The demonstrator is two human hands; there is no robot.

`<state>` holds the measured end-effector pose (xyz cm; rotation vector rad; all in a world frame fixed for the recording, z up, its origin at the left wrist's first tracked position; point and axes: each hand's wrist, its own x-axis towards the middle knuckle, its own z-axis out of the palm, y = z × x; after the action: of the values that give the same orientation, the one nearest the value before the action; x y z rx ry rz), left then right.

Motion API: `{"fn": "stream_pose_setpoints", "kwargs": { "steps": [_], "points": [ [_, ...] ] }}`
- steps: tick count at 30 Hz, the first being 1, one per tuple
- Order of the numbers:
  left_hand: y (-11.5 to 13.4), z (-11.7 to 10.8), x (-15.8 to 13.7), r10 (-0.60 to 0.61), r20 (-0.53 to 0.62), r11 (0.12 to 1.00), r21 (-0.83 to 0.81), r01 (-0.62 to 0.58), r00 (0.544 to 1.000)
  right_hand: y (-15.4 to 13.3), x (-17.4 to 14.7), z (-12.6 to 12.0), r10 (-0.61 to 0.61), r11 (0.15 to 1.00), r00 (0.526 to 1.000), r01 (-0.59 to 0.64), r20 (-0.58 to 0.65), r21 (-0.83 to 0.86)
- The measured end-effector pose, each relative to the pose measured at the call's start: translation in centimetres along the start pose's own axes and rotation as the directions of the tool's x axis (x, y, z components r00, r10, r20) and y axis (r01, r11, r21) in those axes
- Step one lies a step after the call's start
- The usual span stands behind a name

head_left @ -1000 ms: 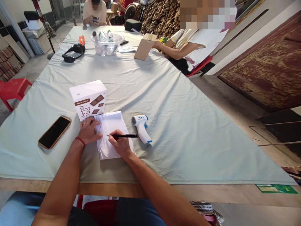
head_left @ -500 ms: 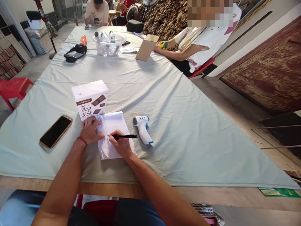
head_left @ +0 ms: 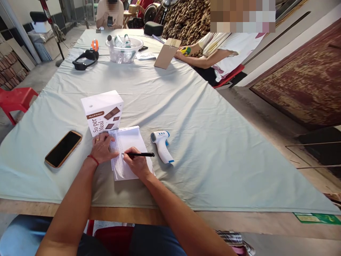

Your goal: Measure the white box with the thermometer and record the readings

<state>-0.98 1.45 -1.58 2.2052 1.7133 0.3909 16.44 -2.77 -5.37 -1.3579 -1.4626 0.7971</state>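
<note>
Pale green cloth (head_left: pixel 186 117), creased and draped over a wooden-edged table, carried everything I counted: one slim black pen (head_left: pixel 140 154), one white paper notepad (head_left: pixel 130 142), one white cardboard box printed with brown bars (head_left: pixel 102 111), one flat black smartphone in an amber case (head_left: pixel 63 149), and one white-and-blue plastic pistol-shaped thermometer (head_left: pixel 161 144). My right hand (head_left: pixel 137 165) was clenched around the pen, fingers pinched near its tip, and the pen lay almost level with its point on the notepad's left part. My left hand (head_left: pixel 103 147) lay flat with fingers spread and released, pressing the notepad's left edge where a column of small print ran; a thin red cord circled that wrist. The notepad sat just in front of the box, touching or nearly touching it, with the thermometer just beside it on the right and the smartphone well apart on the left. At the far end stood one clear plastic bowl holding bottles (head_left: pixel 124 48), one black headset (head_left: pixel 84 59), one orange roll (head_left: pixel 93 44), one tilted brown cardboard box (head_left: pixel 167 53) and one small printed sheet (head_left: pixel 145 56). Two other people sat there, one person's arm resting beside the brown box. One red plastic chair (head_left: pixel 14 101) stood off the table's left side.
</note>
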Motion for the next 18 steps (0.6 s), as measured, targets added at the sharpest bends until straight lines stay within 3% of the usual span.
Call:
{"fn": "stream_pose_setpoints", "kwargs": {
  "steps": [18],
  "points": [
    [-0.31,0.28,0.07,0.03,-0.023,0.999,0.013,-0.03,0.999,0.25,0.12,-0.06,-0.026,0.999,0.999,0.025,0.023,0.047]
  ]
}}
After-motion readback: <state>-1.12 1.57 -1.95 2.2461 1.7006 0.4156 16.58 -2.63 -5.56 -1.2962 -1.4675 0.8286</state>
